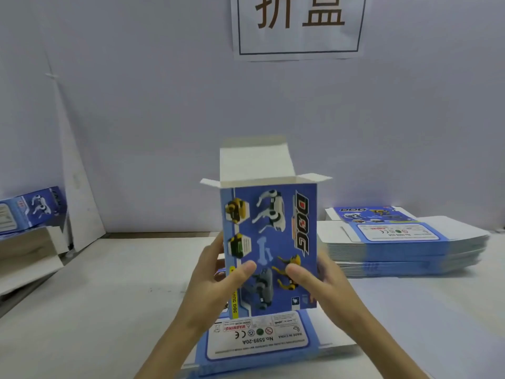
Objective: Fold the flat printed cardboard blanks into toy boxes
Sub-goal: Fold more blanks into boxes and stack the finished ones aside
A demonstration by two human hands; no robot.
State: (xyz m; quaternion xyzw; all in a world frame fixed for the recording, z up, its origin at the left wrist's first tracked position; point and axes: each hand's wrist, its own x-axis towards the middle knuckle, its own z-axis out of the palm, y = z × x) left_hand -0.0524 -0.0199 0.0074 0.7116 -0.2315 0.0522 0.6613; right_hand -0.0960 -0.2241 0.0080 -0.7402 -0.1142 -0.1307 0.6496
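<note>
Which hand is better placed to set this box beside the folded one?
Probably left: the folded box lies far left, on the left hand's side; the right hand would cross over. Both grip the held box.

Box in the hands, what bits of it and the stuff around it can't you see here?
All in the head view:
- Box: back and bottom hidden by its own front.
- Left hand and right hand: fingers mostly behind the box.
- Blank below: partly covered by box and arms.
- Far-left box: cut off by the edge.
- Stack: small print too blurred.
</note>
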